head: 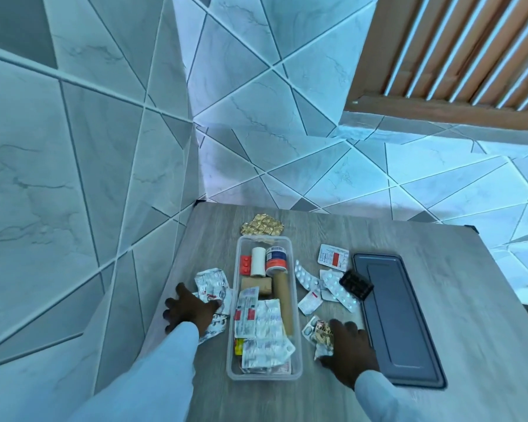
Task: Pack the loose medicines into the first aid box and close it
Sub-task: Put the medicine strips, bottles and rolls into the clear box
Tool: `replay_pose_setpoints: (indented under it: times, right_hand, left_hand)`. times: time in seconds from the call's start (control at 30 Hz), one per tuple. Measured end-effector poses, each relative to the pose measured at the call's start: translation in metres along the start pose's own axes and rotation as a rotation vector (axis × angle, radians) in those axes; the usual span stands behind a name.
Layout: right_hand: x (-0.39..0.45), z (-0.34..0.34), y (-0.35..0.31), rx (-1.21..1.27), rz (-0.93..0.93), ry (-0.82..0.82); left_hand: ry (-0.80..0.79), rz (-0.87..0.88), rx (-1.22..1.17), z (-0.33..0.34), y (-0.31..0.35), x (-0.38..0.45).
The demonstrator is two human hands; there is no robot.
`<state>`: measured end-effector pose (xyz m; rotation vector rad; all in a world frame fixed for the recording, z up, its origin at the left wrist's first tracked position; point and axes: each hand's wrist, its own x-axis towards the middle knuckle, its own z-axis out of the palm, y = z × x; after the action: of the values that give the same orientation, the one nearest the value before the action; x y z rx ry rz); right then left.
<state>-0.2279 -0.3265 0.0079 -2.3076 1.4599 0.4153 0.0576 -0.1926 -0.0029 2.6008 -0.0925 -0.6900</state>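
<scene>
A clear plastic first aid box (pixel 296 306) stands open in the middle of the wooden table, holding blister strips, a white roll, a labelled bottle and a brown tube. Its grey lid (pixel 400 324) lies flat to the right. My left hand (pixel 187 309) rests with spread fingers on a pile of silver blister strips (pixel 211 281) left of the box. My right hand (pixel 349 350) lies over a small heap of strips (pixel 317 332) between box and lid. More loose strips (pixel 336 287), a black strip (pixel 356 284) and a red-and-white sachet (pixel 333 257) lie right of the box.
A gold foil strip (pixel 262 227) lies behind the box near the table's far edge. The wooden table (pixel 439 257) stands in a corner of grey tiled walls, with a tiled floor beyond. A slatted wooden panel (pixel 457 50) is at upper right.
</scene>
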Motion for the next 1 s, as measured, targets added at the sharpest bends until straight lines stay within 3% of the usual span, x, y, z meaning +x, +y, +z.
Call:
replay_pose_setpoints:
  times: [0.1,0.2,0.5,0.7,0.83,1.0]
  right_hand:
    - [0.009,0.002,0.003,0.066,-0.003,0.027]
    - [0.017,-0.003,0.007,0.196,0.019,-0.056]
    - [0.031,-0.014,0.001,0.463,0.047,-0.109]
    - [0.03,-0.058,0.01,0.65,0.048,0.022]
    - [0.016,-0.1,-0.008,0.825,-0.044,0.094]
    - [0.005,-0.108,-0.063,0.926,-0.194,-0.007]
  left_hand:
    - [-0.006,-0.037,-0.107,0.004,0.006,0.005]
    - [-0.073,-0.058,-0.265,-0.001,0.009,0.008]
    - [-0.189,0.05,-0.531,-0.034,0.013,0.001]
    - [-0.273,0.116,-0.595,-0.079,0.01,0.006]
    - [-0.286,0.163,-0.692,-0.106,0.019,-0.001]
    - [-0.435,0.214,-0.766,-0.097,0.047,-0.037]
